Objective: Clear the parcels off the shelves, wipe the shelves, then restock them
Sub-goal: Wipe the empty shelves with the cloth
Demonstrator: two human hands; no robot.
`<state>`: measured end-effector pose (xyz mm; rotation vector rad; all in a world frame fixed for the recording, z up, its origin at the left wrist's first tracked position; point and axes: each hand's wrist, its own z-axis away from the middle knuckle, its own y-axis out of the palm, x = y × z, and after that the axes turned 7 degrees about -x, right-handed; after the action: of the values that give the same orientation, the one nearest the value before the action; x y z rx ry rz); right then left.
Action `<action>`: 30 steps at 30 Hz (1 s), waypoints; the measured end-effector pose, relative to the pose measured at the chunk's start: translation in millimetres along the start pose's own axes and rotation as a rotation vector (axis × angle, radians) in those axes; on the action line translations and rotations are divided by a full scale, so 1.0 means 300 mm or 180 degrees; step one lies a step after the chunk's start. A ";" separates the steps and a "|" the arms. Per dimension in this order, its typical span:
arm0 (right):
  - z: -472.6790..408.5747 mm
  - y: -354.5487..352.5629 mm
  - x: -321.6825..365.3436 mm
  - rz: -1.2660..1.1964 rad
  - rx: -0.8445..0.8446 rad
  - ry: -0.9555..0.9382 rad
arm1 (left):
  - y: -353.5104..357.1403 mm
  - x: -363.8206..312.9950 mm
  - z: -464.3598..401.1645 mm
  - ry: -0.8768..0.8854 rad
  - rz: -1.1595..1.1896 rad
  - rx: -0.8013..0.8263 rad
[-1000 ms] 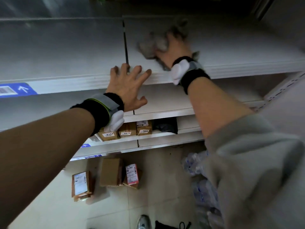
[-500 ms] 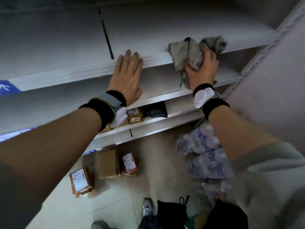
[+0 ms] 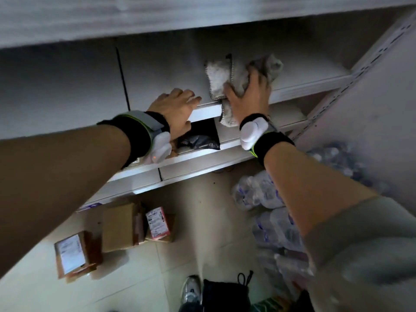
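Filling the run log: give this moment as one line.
phase: wiping | right hand: grips grey fluffy cloth on white metal shelf | left hand: rests on shelf edge

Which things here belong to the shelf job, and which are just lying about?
Job: cloth under right hand; shelf, left hand on its edge; parcels on floor; black parcel.
Lying about: bottle packs; black bag.

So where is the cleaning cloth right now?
The grey cloth lies at the front edge of the shelf, right of centre in the head view, gripped under the right hand, with the left hand just beside it.
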<state>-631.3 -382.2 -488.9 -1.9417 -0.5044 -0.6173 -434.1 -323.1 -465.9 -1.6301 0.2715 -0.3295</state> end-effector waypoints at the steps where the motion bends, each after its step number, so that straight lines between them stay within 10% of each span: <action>1: -0.025 0.044 0.010 0.0127 0.0122 -0.0244 | 0.012 0.016 -0.022 0.0042 -0.0002 -0.0027; 9: -0.152 0.166 -0.036 0.0558 0.0650 -0.1109 | 0.113 0.076 -0.028 0.0151 -0.0229 -0.0586; 18: -0.441 0.174 -0.224 0.1000 0.0125 0.0231 | 0.142 0.081 -0.023 0.0114 -0.0165 -0.0857; 25: -0.171 0.315 0.181 0.0563 0.1195 -0.1403 | 0.126 0.074 -0.022 0.0035 -0.0007 -0.0789; 30: -0.264 0.180 -0.005 0.0696 0.0926 -0.1174 | 0.131 0.064 -0.005 -0.0112 0.0166 -0.0561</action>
<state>-616.7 -476.5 -497.6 -1.8018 -0.5648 -0.0383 -416.2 -334.7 -504.0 -1.7971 0.3232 -0.2421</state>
